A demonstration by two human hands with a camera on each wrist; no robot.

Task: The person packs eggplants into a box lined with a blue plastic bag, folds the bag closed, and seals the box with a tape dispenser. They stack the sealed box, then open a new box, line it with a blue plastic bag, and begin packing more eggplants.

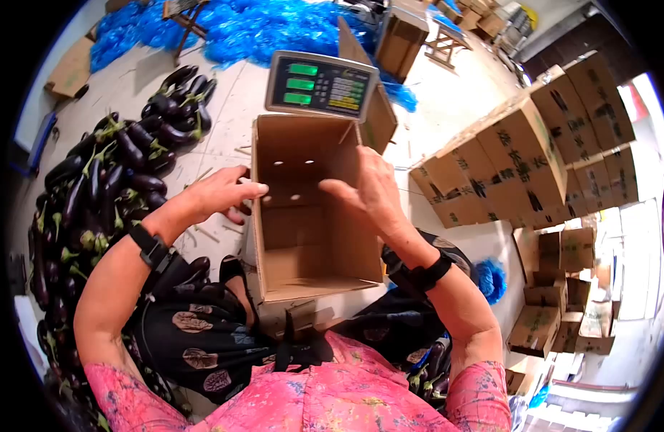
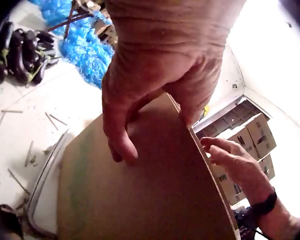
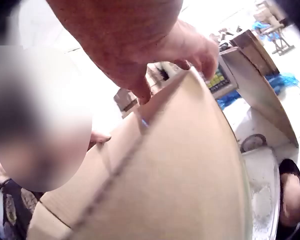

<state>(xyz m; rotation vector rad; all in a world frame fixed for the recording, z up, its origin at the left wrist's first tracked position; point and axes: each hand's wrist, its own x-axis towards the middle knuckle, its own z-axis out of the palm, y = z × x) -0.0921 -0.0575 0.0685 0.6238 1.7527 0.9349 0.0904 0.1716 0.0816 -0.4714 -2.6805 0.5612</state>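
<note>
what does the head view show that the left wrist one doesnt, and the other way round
Only the head view shows the weighing scale's lit green readouts and the inside of the open cardboard box, with its small round holes.

Only the left wrist view shows the box's outer wall broadly, with a faint green marking on it.

Both show the left hand and right hand at the box, the eggplants, crumpled blue plastic and stacked cartons.
</note>
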